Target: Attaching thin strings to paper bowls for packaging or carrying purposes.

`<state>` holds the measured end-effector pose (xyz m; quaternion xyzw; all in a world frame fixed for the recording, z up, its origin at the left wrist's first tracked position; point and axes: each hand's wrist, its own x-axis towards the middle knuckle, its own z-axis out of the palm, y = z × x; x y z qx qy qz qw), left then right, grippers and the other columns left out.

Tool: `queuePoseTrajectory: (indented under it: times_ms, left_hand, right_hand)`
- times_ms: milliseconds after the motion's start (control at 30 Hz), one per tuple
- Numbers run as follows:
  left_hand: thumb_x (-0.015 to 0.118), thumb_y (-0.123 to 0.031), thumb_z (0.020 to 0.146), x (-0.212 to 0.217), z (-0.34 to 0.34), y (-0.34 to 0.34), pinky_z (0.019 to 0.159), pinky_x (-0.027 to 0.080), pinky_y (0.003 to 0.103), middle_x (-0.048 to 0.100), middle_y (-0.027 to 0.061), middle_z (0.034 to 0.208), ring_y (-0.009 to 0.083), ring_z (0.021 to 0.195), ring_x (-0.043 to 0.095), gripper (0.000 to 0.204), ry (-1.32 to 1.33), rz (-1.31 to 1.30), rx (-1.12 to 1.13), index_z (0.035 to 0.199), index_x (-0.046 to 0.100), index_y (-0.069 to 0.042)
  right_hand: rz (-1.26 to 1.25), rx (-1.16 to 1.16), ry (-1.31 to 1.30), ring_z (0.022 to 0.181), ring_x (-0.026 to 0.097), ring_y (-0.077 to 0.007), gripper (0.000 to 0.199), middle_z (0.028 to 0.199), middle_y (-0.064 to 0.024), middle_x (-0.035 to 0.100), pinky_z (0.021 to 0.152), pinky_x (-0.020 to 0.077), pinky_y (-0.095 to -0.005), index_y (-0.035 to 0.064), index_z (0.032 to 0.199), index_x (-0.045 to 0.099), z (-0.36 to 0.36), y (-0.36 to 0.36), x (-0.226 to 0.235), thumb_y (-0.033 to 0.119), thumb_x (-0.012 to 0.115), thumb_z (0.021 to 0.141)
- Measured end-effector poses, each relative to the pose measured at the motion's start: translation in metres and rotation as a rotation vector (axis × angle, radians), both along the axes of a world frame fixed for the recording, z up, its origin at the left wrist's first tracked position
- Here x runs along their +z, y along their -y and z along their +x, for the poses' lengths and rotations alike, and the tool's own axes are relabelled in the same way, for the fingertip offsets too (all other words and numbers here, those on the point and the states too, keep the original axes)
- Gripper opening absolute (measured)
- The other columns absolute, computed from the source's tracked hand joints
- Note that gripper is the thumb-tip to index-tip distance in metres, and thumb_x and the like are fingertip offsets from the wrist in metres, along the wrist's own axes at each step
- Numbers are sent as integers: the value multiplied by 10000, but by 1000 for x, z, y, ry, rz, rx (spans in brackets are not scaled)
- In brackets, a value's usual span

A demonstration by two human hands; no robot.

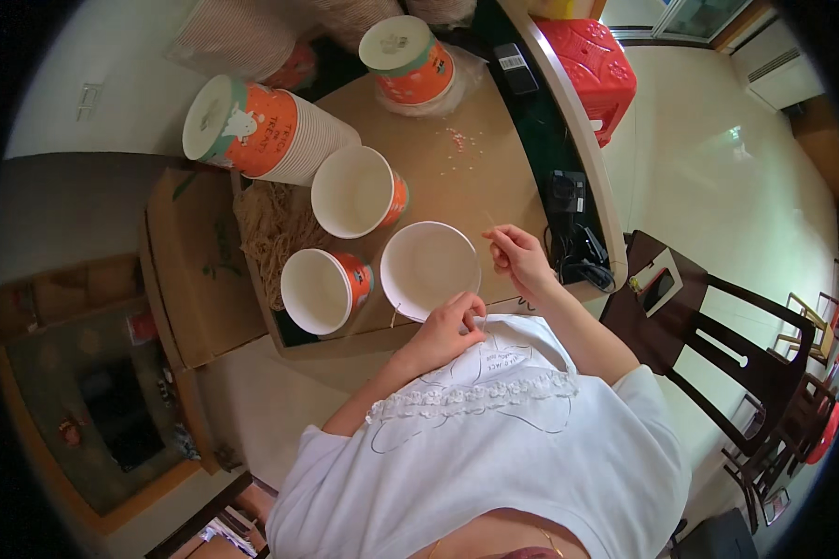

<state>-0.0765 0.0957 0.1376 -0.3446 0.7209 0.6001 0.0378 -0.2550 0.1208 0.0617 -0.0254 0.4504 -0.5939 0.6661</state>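
Observation:
A white-lined paper bucket (429, 265) stands at the near edge of the cardboard-covered table, its mouth facing up. My left hand (446, 334) is at its near rim with the fingers curled together; what they pinch is hidden. A short piece of twine (396, 315) sticks out beside the bucket's near-left rim. To the right of the bucket, my right hand (520, 256) is closed in a pinch, and a faint thin strand (489, 220) rises from its fingertips. Two more open buckets, one upper left (352, 191) and one lower left (315, 291), stand close by with orange printed sides.
Behind lies a tall nested stack of orange buckets (289, 135), with another stack (405, 61) in clear plastic. Tangled brown twine (275, 228) lies at the left. Small pink and white bits (457, 140) are scattered on the cardboard. Black devices (569, 191) and cables line the right edge.

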Motion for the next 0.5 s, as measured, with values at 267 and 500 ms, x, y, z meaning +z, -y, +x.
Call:
queuePoseTrajectory:
  times_ms: [267,500]
  left_hand:
    - [682,-112,765,-53,-25,41,644,482,319,587,73,737,176,683,588,214,46,-247,301,878,517,-37]
    - [695,-149,751,-85,-32,38,681,500,348,634,112,773,233,723,639,245,82,-363,439,862,522,-15]
  right_hand:
    - [-117,91,-809,654,546,-88,172,759,-82,650,576,437,-242,-1,944,636,10,21,-37,151,576,891]
    - [-55,142,-838,626,616,-201,163,747,-138,652,590,475,-305,36,944,657,8,16,-12,146,618,831]
